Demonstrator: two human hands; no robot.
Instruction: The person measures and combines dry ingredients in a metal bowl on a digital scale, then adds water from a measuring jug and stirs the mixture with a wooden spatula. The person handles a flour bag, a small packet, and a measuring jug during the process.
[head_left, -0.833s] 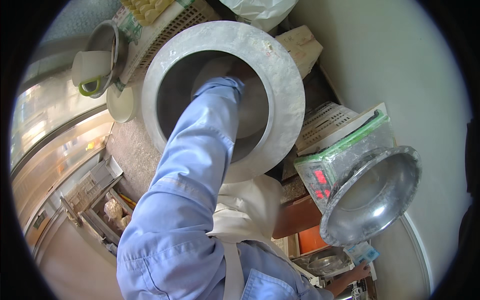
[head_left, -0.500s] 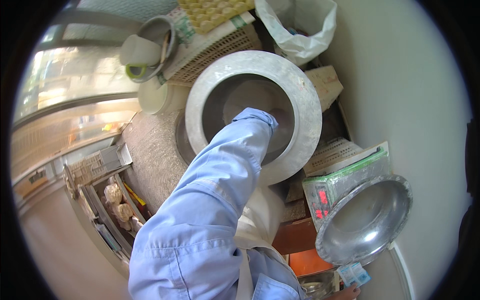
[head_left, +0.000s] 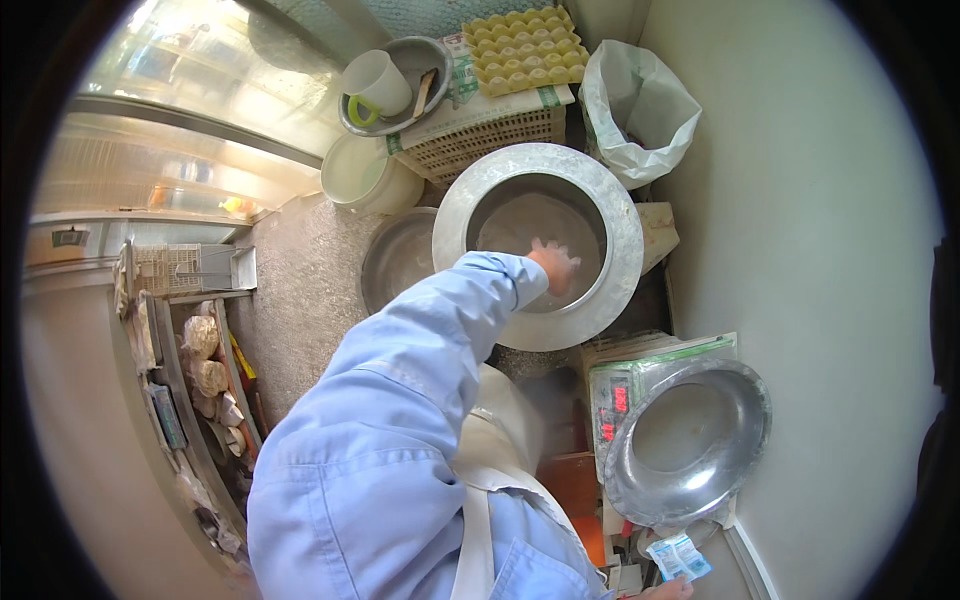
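My left hand [head_left: 556,268] is inside the mouth of a large metal pot [head_left: 463,208] with a broad flat rim, low over the pale contents. Its fingers look spread, with whitish residue on them, and I see nothing held. The blue sleeve crosses the pot's near rim. At the lower right edge, my right hand [head_left: 672,590] grips a small blue and white packet [head_left: 679,556], with most of the hand cut off by the frame. Just above the packet, a shiny metal basin [head_left: 690,440] rests on a scale [head_left: 612,392] with a red lit display.
Another metal basin [head_left: 385,262] and a white bucket [head_left: 372,175] stand left of the pot. Behind are a crate [head_left: 480,140], a yellow egg tray [head_left: 525,50], a bowl [head_left: 434,60] with a white jug [head_left: 378,84], and a white bag [head_left: 640,120]. A wall [head_left: 800,250] borders the right.
My left hand has risen from deep in the pot, where the rim and sleeve hid it, into sight. The view has shifted. My right hand still holds the packet.
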